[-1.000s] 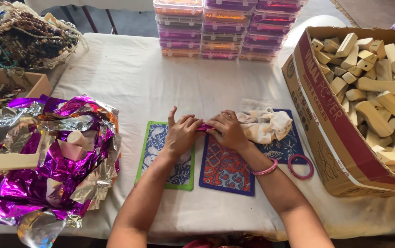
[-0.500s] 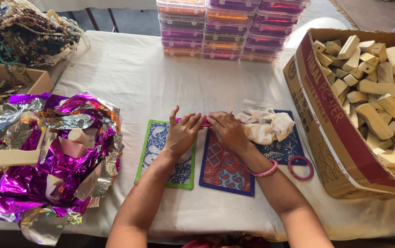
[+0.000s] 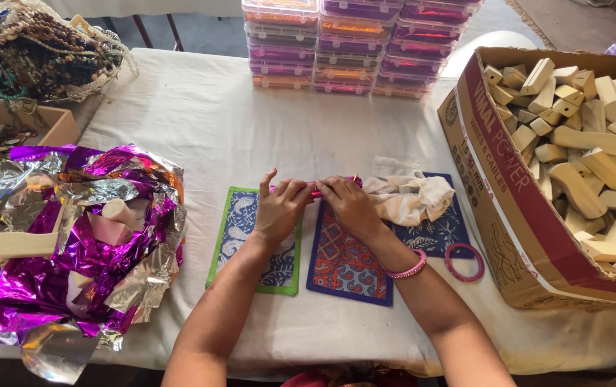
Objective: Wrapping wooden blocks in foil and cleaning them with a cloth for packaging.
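Note:
My left hand (image 3: 280, 208) and my right hand (image 3: 347, 203) meet over the table and together grip a small piece wrapped in shiny pink foil (image 3: 314, 189); only its top edge shows between the fingers. Under the hands lie patterned flat mats: a green-edged blue one (image 3: 231, 240), a red and blue one (image 3: 342, 264) and a dark blue one (image 3: 443, 231). A crumpled cream cloth (image 3: 412, 197) rests just right of my right hand. My right wrist wears a pink bangle (image 3: 407, 270).
A heap of purple and silver foil with wooden pieces (image 3: 71, 236) lies at left. A cardboard box of wooden blocks (image 3: 537, 215) stands at right. Stacked plastic boxes (image 3: 354, 50) sit at the back, bead strings (image 3: 36, 43) at far left, a loose pink ring (image 3: 464, 261) by the box.
Both hands stay together over the mats; the fingers have shifted slightly on the pink foil piece. Nothing else has moved.

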